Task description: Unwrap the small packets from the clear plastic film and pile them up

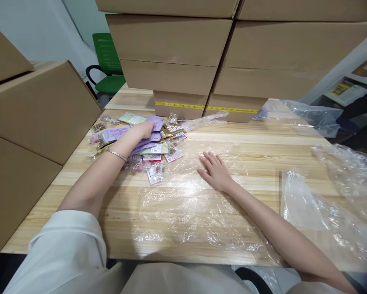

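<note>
My left hand (144, 130) reaches into a heap of small packets at the left of the table. Its fingers are closed at the edge of a purple packet (156, 122), with the fingertips partly hidden. Other purple packets (117, 132), a green packet (132, 118) and several small clear pouches with printed cards (154, 173) lie around it. My right hand (214, 171) rests flat with fingers spread on a large clear plastic bag (183, 216) laid out over the wood. Nothing is held in that hand.
Stacked cardboard boxes (177, 45) rise behind the work area, and more boxes (42, 110) stand at the left. Crumpled clear plastic (351, 196) covers the table's right side. A green chair (106, 61) is behind. Yellow tape (179, 105) crosses the lower boxes.
</note>
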Motion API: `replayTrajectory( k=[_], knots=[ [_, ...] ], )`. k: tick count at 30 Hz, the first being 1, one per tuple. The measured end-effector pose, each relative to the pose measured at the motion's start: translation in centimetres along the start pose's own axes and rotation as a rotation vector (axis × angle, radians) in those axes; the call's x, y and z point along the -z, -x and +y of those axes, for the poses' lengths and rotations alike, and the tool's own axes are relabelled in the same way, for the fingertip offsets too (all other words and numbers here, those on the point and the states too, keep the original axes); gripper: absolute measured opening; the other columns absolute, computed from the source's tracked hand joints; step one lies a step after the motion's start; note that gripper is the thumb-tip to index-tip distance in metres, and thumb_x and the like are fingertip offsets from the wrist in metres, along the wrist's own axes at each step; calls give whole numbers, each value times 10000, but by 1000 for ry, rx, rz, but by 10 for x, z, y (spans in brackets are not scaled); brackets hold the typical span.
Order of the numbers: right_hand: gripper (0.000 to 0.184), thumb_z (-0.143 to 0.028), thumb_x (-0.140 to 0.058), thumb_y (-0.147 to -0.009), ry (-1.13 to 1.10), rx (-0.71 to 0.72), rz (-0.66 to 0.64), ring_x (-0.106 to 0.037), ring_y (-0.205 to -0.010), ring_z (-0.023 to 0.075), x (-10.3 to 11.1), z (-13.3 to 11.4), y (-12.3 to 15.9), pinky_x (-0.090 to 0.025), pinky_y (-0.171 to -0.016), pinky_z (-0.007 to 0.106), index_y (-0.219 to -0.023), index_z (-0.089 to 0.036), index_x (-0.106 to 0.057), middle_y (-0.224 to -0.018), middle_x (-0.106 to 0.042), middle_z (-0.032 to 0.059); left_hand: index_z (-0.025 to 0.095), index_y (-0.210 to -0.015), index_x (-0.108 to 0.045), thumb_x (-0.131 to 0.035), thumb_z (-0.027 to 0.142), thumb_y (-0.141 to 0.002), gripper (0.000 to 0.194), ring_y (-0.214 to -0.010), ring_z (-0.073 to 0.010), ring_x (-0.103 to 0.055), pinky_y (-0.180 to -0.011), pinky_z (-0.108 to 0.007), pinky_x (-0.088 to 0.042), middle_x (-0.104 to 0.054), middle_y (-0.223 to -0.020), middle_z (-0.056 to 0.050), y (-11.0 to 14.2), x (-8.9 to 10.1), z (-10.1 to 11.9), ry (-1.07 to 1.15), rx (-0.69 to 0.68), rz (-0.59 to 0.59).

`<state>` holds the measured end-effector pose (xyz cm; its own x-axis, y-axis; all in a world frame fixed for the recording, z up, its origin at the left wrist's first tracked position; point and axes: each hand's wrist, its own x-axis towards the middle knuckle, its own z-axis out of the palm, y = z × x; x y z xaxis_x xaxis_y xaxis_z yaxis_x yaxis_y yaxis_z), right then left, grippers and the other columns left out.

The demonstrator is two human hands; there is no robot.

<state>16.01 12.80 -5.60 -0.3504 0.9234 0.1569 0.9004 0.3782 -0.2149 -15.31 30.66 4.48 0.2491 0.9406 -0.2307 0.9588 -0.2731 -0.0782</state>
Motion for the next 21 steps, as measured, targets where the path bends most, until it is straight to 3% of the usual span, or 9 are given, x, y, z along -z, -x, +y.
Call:
replayTrajectory(
  k=[4,7,10,13,15,18,20,21],
  knots=[
    [605,-534,-362,-982,3,0,0,-259,-1468,310,2,-1,0,-197,-1188,537,-1459,-172,-445,-1558,-361,140,54,-1171,-672,-570,115,-811,379,-1070,-338,-669,-926,-366,-489,-703,-1100,-239,13,-3,4,-65,44,93],
    [602,-527,-375,-980,-2,-2,3,-264,-1465,311,2,-1,1,-191,-1192,530,-1455,-165,-450,-1556,-367,136,12,-1108,-683,-489,34,-837,334,-1062,-344,-671,-922,-390,-497,-706,-1050,-256,33,6,0,-90,73,192],
    [582,-520,-387,-980,-18,2,14,-285,-1454,321,0,-2,0,-203,-1187,542,-1430,-162,-477,-1545,-386,134,10,-1229,-602,-401,13,-894,391,-1101,-308,-654,-940,-406,-499,-692,-1114,-232,62,22,-1,-104,110,324],
    [558,-487,-397,-982,-27,23,95,-343,-1421,341,5,-2,-2,-223,-1171,580,-1400,-129,-491,-1501,-435,175,56,-1366,-472,-350,25,-940,444,-1198,-249,-597,-997,-415,-485,-617,-1312,-174,97,34,13,-87,66,505],
    [587,-453,-434,-973,-43,40,263,-381,-1398,336,18,-1,-4,-271,-1156,583,-1443,-102,-411,-1474,-448,211,46,-1377,-462,-377,16,-929,457,-1245,-253,-568,-1030,-439,-478,-557,-1396,-183,121,35,34,-36,-91,693],
    [802,-431,-557,-922,-48,103,585,-350,-1421,327,56,1,2,-348,-1126,585,-1556,-161,-147,-1520,-375,200,-1,-1339,-505,-362,-38,-896,467,-1265,-257,-567,-1064,-423,-477,-580,-1366,-205,155,16,80,-63,-465,806],
    [867,-367,-610,-902,-4,233,674,-297,-1451,323,83,1,16,-343,-1128,611,-1572,-281,-66,-1554,-348,126,-12,-1324,-520,-358,-53,-886,469,-1257,-268,-576,-1075,-424,-475,-603,-1341,-197,174,-7,110,-141,-684,827],
    [837,-306,-604,-910,21,326,639,-290,-1457,310,94,1,25,-340,-1136,610,-1568,-339,-87,-1551,-370,81,-28,-1320,-517,-368,-51,-880,465,-1254,-282,-577,-1074,-432,-475,-602,-1335,-209,181,-20,123,-166,-772,842]
  ],
)
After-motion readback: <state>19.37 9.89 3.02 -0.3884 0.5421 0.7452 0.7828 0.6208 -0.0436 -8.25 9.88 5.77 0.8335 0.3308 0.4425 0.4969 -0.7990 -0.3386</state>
